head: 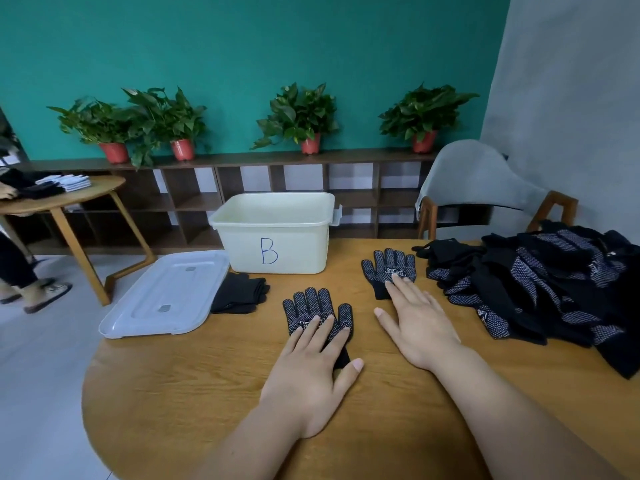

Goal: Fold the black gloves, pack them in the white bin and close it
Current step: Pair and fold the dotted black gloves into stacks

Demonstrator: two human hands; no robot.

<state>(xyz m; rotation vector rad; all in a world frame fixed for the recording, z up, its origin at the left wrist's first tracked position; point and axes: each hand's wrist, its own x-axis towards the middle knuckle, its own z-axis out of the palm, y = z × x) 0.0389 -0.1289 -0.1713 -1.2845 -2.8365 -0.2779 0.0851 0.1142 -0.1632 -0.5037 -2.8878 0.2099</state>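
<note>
Two black gloves with white grip dots lie flat on the wooden table [207, 393], fingers pointing away from me. My left hand [311, 368] presses flat on the nearer glove [313, 311], covering its cuff. My right hand [419, 323] lies flat with straight fingers on the cuff of the farther glove [388, 268]. The white bin [277, 233], marked with a blue B, stands open at the table's far edge. Its lid [162, 296] lies upside down to the left. A folded black glove bundle [242, 292] sits between lid and bin.
A large heap of black dotted gloves [540, 285] covers the right side of the table. A grey chair [485, 188] stands behind it. Another round table [62, 199] with folded items and a person's legs [20, 271] are at the left. Potted plants line a shelf.
</note>
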